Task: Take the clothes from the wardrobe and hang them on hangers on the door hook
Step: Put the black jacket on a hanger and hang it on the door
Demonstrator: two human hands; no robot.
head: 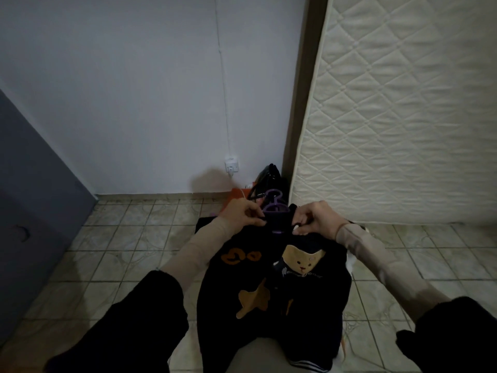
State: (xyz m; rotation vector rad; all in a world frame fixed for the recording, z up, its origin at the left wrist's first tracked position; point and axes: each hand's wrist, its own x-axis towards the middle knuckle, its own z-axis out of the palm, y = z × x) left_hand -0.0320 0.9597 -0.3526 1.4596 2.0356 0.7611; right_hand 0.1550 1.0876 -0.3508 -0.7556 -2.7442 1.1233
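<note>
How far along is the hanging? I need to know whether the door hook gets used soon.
Done: the black jacket is out, with the purple hanger at its collar. In hand: left hand and right hand pinch the collar, fitting it. Left: hanging it up; no door hook is in view.

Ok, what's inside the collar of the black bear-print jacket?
A purple plastic hanger: its hook and neck stick out of the black bear-print jacket. Its arms are covered by cloth, where both hands pinch the collar.

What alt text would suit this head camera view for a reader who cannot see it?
Two hands, left hand and right hand, grip the collar of a black jacket on a purple hanger, above a tiled floor.
</note>
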